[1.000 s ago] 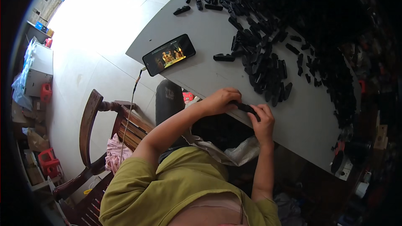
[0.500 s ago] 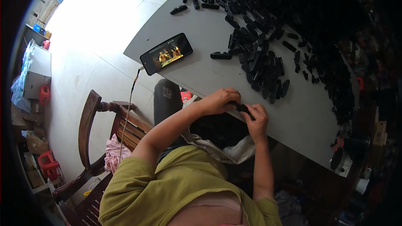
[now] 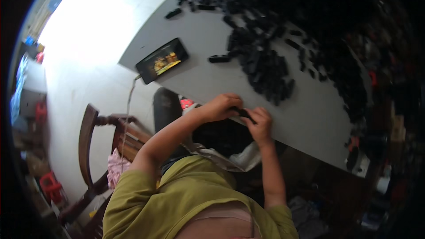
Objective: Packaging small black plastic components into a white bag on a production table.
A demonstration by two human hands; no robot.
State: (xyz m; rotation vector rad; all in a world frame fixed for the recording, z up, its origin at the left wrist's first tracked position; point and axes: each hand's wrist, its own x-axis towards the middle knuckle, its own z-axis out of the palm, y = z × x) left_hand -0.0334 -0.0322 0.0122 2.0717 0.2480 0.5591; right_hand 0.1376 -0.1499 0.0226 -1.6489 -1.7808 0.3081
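Observation:
At the near edge of the grey-white table (image 3: 305,137), my left hand (image 3: 226,106) and my right hand (image 3: 260,124) are closed on a narrow black piece (image 3: 244,114), one at each end. Fingers cover much of it, so its exact kind is unclear. A heap of similar small, long black pieces (image 3: 265,68) lies just beyond my hands and spreads toward the far right. Below my hands, an open whitish sack (image 3: 248,160) hangs by my lap, its inside dark.
A phone (image 3: 162,60) with a lit screen lies on the table's left part, a cable (image 3: 128,102) running down from it. To the left stands a wooden chair (image 3: 87,144) with a pink cloth (image 3: 117,168). A red-handled tool (image 3: 353,150) lies at the right edge.
The whole view has shifted and blurred a little, so the table and phone appear farther left. Both hands keep hold of the black piece, with little change in their grip.

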